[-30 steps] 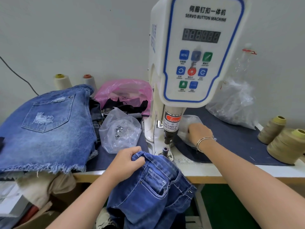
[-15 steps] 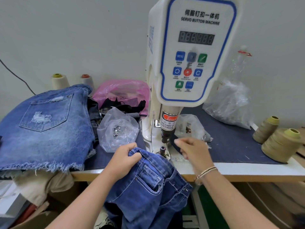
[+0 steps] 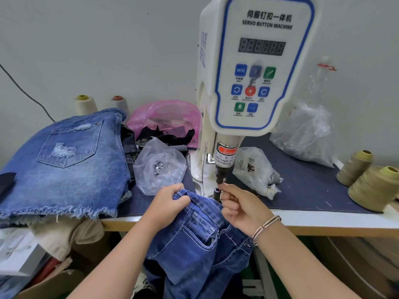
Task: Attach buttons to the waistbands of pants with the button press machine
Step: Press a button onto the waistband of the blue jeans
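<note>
1. Far left on the table point(image 3: 323, 221), a pale denim pile point(image 3: 64, 160) with a frayed hem hangs over the front edge. It looks settled, but a tug from the work beside it could drag it off onto the clutter below.

2. Just right of that sits a clear bag of metal fittings point(image 3: 158, 169), mouth open, close behind the left hand point(image 3: 167, 203). If that hand jerks backward, I'd expect the bag to tip and spill.

3. The left hand has its fingers curled round a bunched fold of the dark jeans point(image 3: 198, 240) at the waistband, held at the table edge just left of the lower die point(image 3: 216, 191). The rest of the jeans hangs down off the table. That weight could pull the waistband out of line, so the button lands crooked.

4. The right hand point(image 3: 241, 210) pinches something small at its fingertips, right at the die and directly under the press head point(image 3: 223, 169); I can't make out whether it is a button. This is the real worry: the sticker there warns about fingers, and a trigger now would catch them.

5. Behind the right hand lies another small bag of parts point(image 3: 254, 169), near enough to be snagged as the hand pulls away.
</note>
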### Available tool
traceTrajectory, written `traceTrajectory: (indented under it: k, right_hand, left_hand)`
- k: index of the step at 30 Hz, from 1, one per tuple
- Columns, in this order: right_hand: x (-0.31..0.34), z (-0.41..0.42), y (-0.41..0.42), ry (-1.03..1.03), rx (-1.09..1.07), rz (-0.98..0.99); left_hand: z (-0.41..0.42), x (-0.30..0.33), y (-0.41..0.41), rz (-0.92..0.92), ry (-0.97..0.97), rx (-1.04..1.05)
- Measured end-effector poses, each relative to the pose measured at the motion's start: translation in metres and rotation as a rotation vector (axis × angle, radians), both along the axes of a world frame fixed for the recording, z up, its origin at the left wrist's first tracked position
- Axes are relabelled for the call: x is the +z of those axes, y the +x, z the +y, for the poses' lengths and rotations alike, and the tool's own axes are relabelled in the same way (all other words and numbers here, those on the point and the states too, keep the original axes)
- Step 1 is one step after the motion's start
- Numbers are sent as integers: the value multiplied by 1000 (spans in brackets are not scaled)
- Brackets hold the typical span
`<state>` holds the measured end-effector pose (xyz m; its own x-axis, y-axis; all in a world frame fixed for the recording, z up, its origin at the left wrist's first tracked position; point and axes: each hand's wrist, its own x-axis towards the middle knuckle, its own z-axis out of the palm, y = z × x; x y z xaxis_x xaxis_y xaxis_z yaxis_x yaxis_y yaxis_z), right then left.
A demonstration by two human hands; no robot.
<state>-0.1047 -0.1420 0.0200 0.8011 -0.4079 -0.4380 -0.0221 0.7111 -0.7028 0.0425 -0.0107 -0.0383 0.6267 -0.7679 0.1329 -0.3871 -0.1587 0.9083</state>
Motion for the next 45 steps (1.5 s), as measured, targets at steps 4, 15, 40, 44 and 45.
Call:
traceTrajectory:
  k: [4,15,40,44,45]
  right_hand:
    - [2,1,-2,204,15,-70]
    - [20,36,-6,131,232,-133]
    - [-4,40,187,-2095,611,695]
    - [-2,38,186,-2094,598,690]
    - [-1,37,185,-2100,593,683]
  left_hand:
    - [1,0,1,-10,9,5]
    - [-1,-1,1,16,-3,9]
    - [-6,3,0,85,80,96]
    - [-6,4,0,56,100,97]
    - [-6,4,0,47,112,101]
